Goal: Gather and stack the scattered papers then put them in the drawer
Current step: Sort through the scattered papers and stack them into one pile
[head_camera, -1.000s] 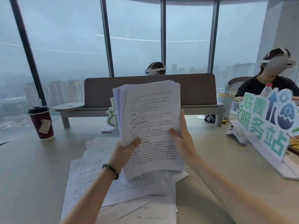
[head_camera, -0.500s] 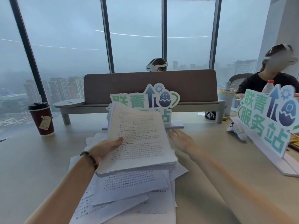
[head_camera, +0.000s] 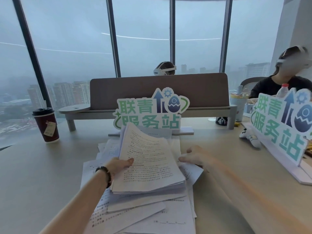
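Observation:
A thick stack of printed papers [head_camera: 148, 162] lies tilted over loose sheets [head_camera: 143, 215] scattered on the beige desk [head_camera: 33, 183]. My left hand [head_camera: 119, 166] grips the stack's left edge, thumb on top of the page. My right hand [head_camera: 194, 157] is at the stack's right side, fingers stretched toward a loose sheet [head_camera: 192, 171] sticking out underneath; it looks blurred. No drawer is in view.
A green sign [head_camera: 152, 112] stands just behind the papers, a second sign [head_camera: 283, 122] at the right. A dark red coffee cup [head_camera: 46, 125] stands at the left. A white controller [head_camera: 249, 137], a desk divider [head_camera: 158, 90] and two seated people lie beyond.
The stack went from upright in both hands down onto the scattered sheets. My right hand let go of it and moved to its right side; my left hand kept its grip.

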`<state>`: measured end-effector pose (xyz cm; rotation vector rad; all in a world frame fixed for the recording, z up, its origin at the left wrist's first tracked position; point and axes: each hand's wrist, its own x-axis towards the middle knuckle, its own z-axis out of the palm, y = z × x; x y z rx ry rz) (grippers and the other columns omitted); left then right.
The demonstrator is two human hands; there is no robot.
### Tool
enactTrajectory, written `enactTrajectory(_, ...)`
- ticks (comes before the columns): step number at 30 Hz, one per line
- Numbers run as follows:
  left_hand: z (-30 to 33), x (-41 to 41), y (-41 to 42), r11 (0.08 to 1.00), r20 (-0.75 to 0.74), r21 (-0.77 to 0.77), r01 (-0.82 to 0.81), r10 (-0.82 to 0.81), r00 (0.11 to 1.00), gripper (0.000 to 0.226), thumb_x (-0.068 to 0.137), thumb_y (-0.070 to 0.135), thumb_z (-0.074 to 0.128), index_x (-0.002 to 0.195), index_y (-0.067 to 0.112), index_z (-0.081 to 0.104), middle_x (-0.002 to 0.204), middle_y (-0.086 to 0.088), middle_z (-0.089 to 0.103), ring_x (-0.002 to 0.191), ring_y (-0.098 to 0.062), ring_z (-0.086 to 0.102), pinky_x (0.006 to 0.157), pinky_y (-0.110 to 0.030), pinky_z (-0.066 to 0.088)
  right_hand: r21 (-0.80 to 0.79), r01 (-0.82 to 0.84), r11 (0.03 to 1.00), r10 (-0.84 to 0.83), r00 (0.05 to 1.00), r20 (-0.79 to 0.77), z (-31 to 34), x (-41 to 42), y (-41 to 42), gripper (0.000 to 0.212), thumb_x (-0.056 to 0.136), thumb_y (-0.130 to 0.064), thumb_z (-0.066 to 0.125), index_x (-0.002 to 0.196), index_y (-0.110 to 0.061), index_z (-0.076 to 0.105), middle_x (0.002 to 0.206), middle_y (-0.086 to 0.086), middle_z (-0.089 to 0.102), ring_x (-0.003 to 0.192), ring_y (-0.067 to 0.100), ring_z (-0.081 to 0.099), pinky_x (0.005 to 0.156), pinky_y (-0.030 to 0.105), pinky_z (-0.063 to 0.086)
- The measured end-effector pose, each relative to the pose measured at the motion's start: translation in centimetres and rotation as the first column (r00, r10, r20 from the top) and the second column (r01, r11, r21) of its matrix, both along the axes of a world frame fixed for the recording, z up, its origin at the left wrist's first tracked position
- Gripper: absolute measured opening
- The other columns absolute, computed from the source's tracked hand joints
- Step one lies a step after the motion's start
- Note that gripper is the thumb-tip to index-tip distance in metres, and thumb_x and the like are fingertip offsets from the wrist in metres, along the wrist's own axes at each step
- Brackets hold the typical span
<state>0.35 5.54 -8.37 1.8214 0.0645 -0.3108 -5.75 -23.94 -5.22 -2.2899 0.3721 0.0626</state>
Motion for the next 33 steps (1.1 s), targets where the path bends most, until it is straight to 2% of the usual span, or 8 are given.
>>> enactTrajectory(2,-0.1,-0.1,-1.0,1.000,0.001,-0.003,0.007,-0.007,1.000,0.030,0.085,0.022,0.074,0.108,0.003,0.070,0.105,-0.019,0.072,0.096,-0.038,0.069,0.089,-0.049,0.055,0.048,-0.022,0.999,0.023,1.000,-0.002,-0.2,0.0,-0.2,0.062,0.084,-0.026,0.080,0.135,-0.004,0.053,0.121,0.008,0.060,0.105,0.023,0.057,0.095,0.034,0.046)
enactTrajectory(5,-0.1,0.0,-2.3,1.000,-0.002,-0.021,0.008,-0.008,1.000,0.031,0.085,0.023,0.074,0.107,0.003,0.070,0.104,-0.018,0.072,0.096,-0.037,0.069,0.088,-0.048,0.055,0.127,0.024,0.992,-0.029,0.999,0.041,-0.4,0.2,-0.9,0.074,0.078,-0.015,0.085,0.141,-0.007,0.048,0.136,0.010,0.054,0.116,0.026,0.054,0.093,0.032,0.044)
enactTrajectory(10,-0.1,0.3,-2.8,0.993,-0.041,-0.118,0.020,-0.025,0.999,0.034,0.087,0.020,0.072,0.114,0.000,0.068,0.109,-0.020,0.071,0.102,-0.039,0.067,0.093,-0.054,0.052,0.326,0.119,0.938,-0.137,0.990,0.032,-0.3,0.7,-2.7,0.077,0.074,0.001,0.084,0.141,-0.010,0.047,0.127,0.015,0.059,0.075,0.017,0.061,0.056,0.028,0.049)
enactTrajectory(15,-0.1,0.8,-1.3,0.986,-0.057,-0.161,0.047,-0.056,0.997,0.033,0.087,0.020,0.070,0.116,0.003,0.067,0.114,-0.021,0.069,0.108,-0.041,0.064,0.098,-0.056,0.048,0.376,0.142,0.916,-0.173,0.984,0.051,-0.1,1.0,-3.9,0.063,0.080,-0.001,0.079,0.137,0.000,0.053,0.119,0.016,0.064,0.079,0.018,0.063,0.057,0.023,0.046)
enactTrajectory(20,-0.4,1.2,-0.5,0.976,-0.057,-0.214,0.046,-0.060,0.997,0.033,0.086,0.018,0.070,0.117,0.006,0.066,0.117,-0.022,0.068,0.111,-0.043,0.063,0.099,-0.059,0.046,0.371,0.187,0.909,-0.215,0.976,0.034,-1.0,1.6,-4.5,0.057,0.078,0.009,0.067,0.134,0.002,0.056,0.123,0.023,0.065,0.112,0.041,0.063,0.098,0.053,0.052)
enactTrajectory(25,-0.5,1.0,-0.8,0.970,-0.073,-0.241,0.025,-0.044,0.996,0.030,0.087,0.018,0.070,0.114,0.006,0.068,0.114,-0.021,0.070,0.109,-0.042,0.064,0.097,-0.056,0.048,0.149,0.004,0.989,0.003,0.999,-0.051,0.1,0.3,-3.5,0.019,0.084,-0.025,0.080,0.085,-0.018,0.062,0.086,-0.001,0.066,0.083,0.017,0.064,0.072,0.027,0.051)
enactTrajectory(30,-0.6,1.1,-0.8,0.975,-0.075,-0.222,0.020,-0.038,0.996,0.034,0.087,0.021,0.070,0.116,0.004,0.067,0.114,-0.020,0.070,0.104,-0.039,0.066,0.095,-0.053,0.051,0.468,0.047,0.883,-0.097,0.992,0.084,0.3,0.8,-4.0,0.033,0.079,-0.016,0.084,0.104,0.002,0.072,0.100,0.015,0.075,0.092,0.029,0.072,0.083,0.039,0.058)
enactTrajectory(33,-0.3,1.0,-0.9,0.970,-0.063,-0.241,0.037,-0.054,0.997,0.028,0.089,0.021,0.067,0.112,0.006,0.068,0.108,-0.017,0.072,0.090,-0.033,0.069,0.085,-0.045,0.057,0.515,0.074,0.854,-0.144,0.985,0.098,0.6,1.0,-4.0,0.037,0.084,-0.029,0.079,0.103,0.001,0.071,0.100,0.015,0.074,0.083,0.027,0.071,0.064,0.028,0.056)
